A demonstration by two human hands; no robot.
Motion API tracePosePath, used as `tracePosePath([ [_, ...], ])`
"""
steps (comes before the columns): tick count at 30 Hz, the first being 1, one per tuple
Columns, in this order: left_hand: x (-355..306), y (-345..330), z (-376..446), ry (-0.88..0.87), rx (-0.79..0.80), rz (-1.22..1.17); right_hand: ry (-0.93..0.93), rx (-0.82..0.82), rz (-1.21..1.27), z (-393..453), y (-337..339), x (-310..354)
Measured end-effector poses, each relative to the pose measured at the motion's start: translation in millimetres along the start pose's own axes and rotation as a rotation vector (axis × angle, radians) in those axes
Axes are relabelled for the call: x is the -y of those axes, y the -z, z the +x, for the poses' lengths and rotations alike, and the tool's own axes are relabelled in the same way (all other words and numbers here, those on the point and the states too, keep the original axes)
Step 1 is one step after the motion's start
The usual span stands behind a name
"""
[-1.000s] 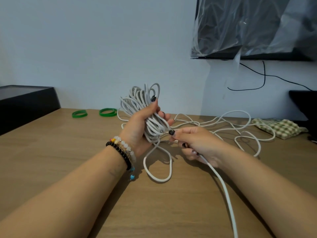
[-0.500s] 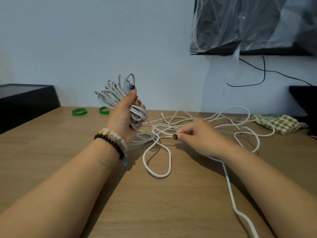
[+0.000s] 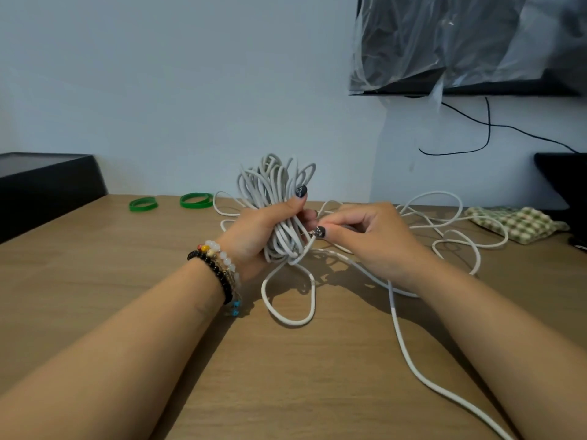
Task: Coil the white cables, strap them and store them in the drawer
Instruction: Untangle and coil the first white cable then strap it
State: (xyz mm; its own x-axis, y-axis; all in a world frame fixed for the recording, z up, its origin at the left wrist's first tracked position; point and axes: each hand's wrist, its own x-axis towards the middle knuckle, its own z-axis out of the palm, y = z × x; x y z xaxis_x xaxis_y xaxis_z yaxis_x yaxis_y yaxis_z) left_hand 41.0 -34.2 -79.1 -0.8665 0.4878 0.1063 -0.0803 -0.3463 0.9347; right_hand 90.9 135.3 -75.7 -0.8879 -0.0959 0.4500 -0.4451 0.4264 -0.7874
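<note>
Green bands (image 3: 170,202) beyond coil (image 3: 275,198), checked cloth (image 3: 514,222) right; loose cable (image 3: 444,217) between

The left hand (image 3: 260,236) covers the middle of the cable bundle (image 3: 276,188), so the loop count is anyone's guess. The loose cable (image 3: 403,341) runs off the bottom edge (end unseen). The black box (image 3: 47,182) is cropped at left.

A wooden table (image 3: 95,281) meets a pale bluish wall (image 3: 190,90), with a black box (image 3: 41,182) far left of the hands, a plastic-wrapped dark screen (image 3: 460,42) above right, and a checked cloth (image 3: 514,222) to their right.
</note>
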Motion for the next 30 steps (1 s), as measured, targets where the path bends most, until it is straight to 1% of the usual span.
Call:
tracePosePath([
  [4, -1.8, -0.1, -0.7, 0.029, 0.013, -0.011, 0.058, -0.108, -0.011, 3.2, 4.3, 0.6],
  [7, -1.1, 0.4, -1.2, 0.079, 0.08, 0.031, 0.142, -0.181, -0.084, 5.3, 6.6, -0.5],
  [10, -0.3, -2.0, -2.7, 0.132, 0.173, 0.038, 0.176, -0.209, -0.109, 5.9, 4.7, -3.0],
  [15, 1.8, -2.4, -2.2, 0.135, 0.227, 0.023, 0.197, -0.217, -0.069, 4.7, 2.8, -1.7],
  [18, 2.4, -4.7, -2.8, 0.108, 0.189, 0.025, 0.147, -0.202, -0.031, 4.7, 1.5, -1.3],
  [23, -0.9, -2.8, -0.7, -0.012, 0.033, -0.034, -0.012, -0.201, -0.066, 5.4, 6.5, -1.2],
  [25, -3.6, -0.1, 0.2, -0.041, -0.009, -0.063, -0.049, -0.218, -0.035, 5.7, 8.8, -0.8],
  [27, -3.2, 0.9, 0.3, -0.044, -0.003, -0.063, -0.056, -0.238, -0.015, 5.8, 9.1, -0.7],
  [30, -0.4, 0.7, -0.9, -0.003, 0.025, -0.046, -0.007, -0.279, -0.036, 5.0, 8.9, 0.3],
])
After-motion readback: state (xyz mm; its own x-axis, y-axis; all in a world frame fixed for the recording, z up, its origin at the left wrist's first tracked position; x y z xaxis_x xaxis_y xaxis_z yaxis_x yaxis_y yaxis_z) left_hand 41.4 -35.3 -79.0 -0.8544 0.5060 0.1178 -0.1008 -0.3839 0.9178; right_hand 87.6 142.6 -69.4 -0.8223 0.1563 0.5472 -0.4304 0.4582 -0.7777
